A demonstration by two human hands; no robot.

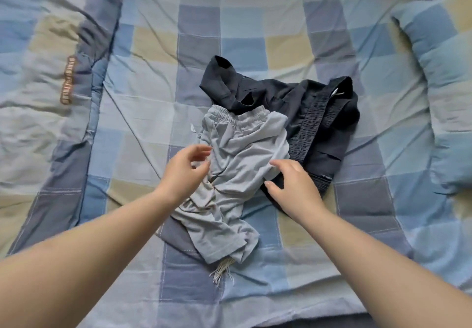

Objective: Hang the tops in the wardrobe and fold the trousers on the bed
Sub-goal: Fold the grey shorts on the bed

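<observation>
Crumpled grey trousers (235, 172) are seen mid-bed (153, 67), waistband pointing away, legs toward the camera. Both the left hand (182, 172) and right hand (293, 187) are held loose, grasping nothing. Dark trousers (314, 108) are overlapped alongside; a pillow (439, 77) is seen right.

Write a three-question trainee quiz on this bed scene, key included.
1. True or false: the grey trousers lie partly on top of the dark garment.
2. Which hand is nearer the dark garment: A left hand, B right hand?
3. Fill in: on the right edge of the bed lies a checked ____.

Key: 1 true. 2 B. 3 pillow.
</observation>
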